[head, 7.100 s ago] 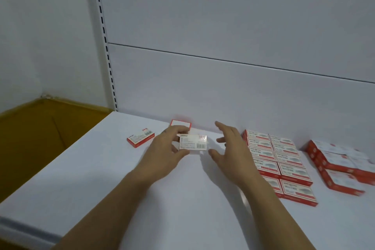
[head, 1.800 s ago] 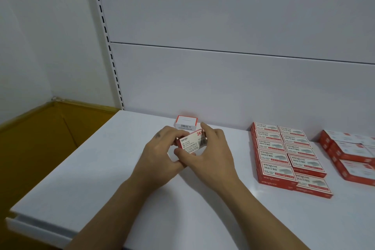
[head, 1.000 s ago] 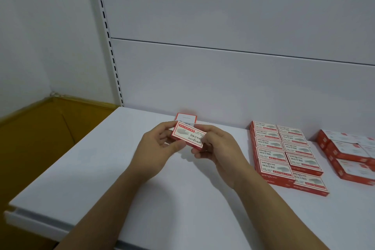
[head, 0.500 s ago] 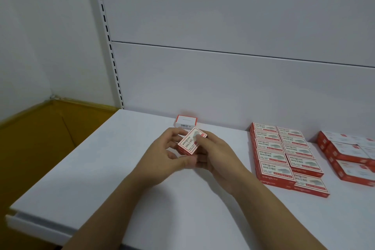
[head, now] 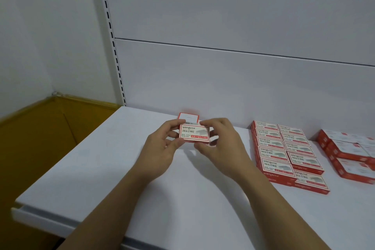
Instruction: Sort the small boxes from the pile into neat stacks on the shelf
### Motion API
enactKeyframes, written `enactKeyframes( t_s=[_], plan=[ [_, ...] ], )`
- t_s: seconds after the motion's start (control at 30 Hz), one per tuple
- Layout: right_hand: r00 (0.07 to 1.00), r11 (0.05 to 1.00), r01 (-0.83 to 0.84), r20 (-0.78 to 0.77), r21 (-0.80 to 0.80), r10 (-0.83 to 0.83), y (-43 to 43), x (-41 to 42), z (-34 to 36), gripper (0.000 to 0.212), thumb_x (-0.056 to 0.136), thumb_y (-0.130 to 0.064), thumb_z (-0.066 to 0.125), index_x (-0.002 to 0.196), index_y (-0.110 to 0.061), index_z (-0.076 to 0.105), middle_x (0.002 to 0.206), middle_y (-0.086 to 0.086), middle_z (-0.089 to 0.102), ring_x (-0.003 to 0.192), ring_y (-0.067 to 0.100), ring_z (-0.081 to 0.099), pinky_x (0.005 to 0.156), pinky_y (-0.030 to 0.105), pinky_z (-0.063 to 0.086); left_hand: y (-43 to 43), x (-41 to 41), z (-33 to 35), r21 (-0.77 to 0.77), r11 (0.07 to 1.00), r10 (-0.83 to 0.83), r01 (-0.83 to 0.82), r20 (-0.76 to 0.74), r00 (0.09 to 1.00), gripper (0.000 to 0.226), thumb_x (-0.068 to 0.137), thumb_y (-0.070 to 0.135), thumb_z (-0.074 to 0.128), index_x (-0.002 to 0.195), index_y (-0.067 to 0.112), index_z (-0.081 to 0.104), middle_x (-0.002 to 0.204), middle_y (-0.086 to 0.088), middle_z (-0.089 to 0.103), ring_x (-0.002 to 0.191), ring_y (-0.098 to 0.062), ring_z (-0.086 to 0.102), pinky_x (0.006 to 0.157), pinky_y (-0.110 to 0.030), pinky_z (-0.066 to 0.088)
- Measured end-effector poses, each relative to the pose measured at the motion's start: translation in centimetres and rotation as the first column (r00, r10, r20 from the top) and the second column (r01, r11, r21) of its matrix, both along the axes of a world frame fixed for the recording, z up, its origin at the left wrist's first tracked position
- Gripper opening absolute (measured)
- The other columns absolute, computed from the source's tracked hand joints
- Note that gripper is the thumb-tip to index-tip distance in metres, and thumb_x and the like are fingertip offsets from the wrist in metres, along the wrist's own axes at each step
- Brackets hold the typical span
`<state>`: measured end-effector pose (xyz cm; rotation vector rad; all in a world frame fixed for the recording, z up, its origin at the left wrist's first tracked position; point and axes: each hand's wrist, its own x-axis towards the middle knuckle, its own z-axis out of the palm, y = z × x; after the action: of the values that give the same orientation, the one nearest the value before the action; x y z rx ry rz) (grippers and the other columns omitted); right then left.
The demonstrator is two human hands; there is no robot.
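- Both hands, the left hand (head: pixel 162 146) and the right hand (head: pixel 221 148), pinch one small red-and-white box (head: pixel 194 134) by its short ends. They hold it just above the shelf (head: pixel 101 168), near the back edge and left of middle.
- Half a second ago the box sat skewed between the fingers with one corner raised. Now it is level, printed face up, with its long side running along the back edge.
- That turn looks like squaring-up, since the print now reads the same way as the neat rows of boxes (head: pixel 284 148) towards the right.
- Another box (head: pixel 188 117) sits just behind the held one, by the back panel; I cannot tell whether they touch.
- A looser pile (head: pixel 349 152) lies at the shelf's right edge, so plenty seems left to sort.
- Next, I judge, the held box needs setting down flush with its neighbours.
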<state>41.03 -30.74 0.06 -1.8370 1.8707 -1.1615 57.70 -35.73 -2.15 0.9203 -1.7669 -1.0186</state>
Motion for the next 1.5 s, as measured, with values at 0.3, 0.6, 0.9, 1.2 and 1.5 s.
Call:
enactKeyframes(
  t_s=[0.3,0.6,0.9,1.2,1.5],
  plan=[
    [0.908,0.996,0.050,-0.412,-0.067,-0.074,4.2,-3.7,3.7,0.047,0.080,-0.029,0.074,0.124,-0.028,0.058,0.115,-0.011,0.051,0.108,0.008,0.044,0.086,0.019,0.035,1.8,-3.1,1.7,-0.146,0.985,-0.086,0.093,0.051,0.995,0.042,0.084,0.016,0.070,0.115,0.040,0.056,0.104,0.018,0.065,0.091,-0.004,0.060,0.075,-0.015,0.049],
    [0.882,0.912,0.407,-0.278,0.048,-0.379,12.9,-12.9,2.0,0.047,0.077,-0.014,0.078,0.119,-0.025,0.062,0.110,-0.012,0.048,0.096,0.009,0.051,0.083,0.019,0.036,5.0,-10.4,1.8,-0.381,0.862,-0.119,0.334,0.489,0.864,0.050,0.086,0.047,0.061,0.131,0.031,0.047,0.131,0.014,0.050,0.117,-0.006,0.045,0.100,-0.029,0.038],
    [0.858,0.860,0.510,-0.092,0.035,-0.505,15.0,-15.0,-2.9,0.029,0.075,-0.006,0.077,0.100,-0.019,0.070,0.107,-0.008,0.058,0.091,0.009,0.058,0.076,-0.002,0.036,6.7,-11.2,-0.8,-0.492,0.779,-0.042,0.389,0.578,0.815,0.035,0.090,0.043,0.055,0.122,0.028,0.057,0.117,0.009,0.055,0.106,-0.016,0.049,0.089,-0.030,0.040],
    [0.806,0.825,0.559,-0.294,0.088,-0.514,14.4,-14.4,-2.6,0.031,0.089,-0.025,0.063,0.120,-0.029,0.065,0.139,-0.004,0.047,0.129,0.012,0.041,0.096,0.017,0.027,7.0,-11.4,-1.7,-0.444,0.786,-0.063,0.431,0.635,0.770,0.040,0.092,0.043,0.049,0.130,0.030,0.049,0.130,0.012,0.051,0.120,-0.013,0.041,0.098,-0.032,0.035],
    [0.787,0.858,0.505,-0.457,0.089,-0.415,12.3,-11.5,-0.7,0.062,0.080,-0.042,0.066,0.137,-0.028,0.047,0.148,0.003,0.036,0.137,0.022,0.030,0.114,0.040,0.024,5.0,-10.5,-0.5,-0.433,0.863,0.006,0.260,0.524,0.852,0.035,0.091,0.037,0.056,0.125,0.030,0.054,0.126,0.008,0.053,0.117,-0.015,0.043,0.097,-0.034,0.033]
  ],
)
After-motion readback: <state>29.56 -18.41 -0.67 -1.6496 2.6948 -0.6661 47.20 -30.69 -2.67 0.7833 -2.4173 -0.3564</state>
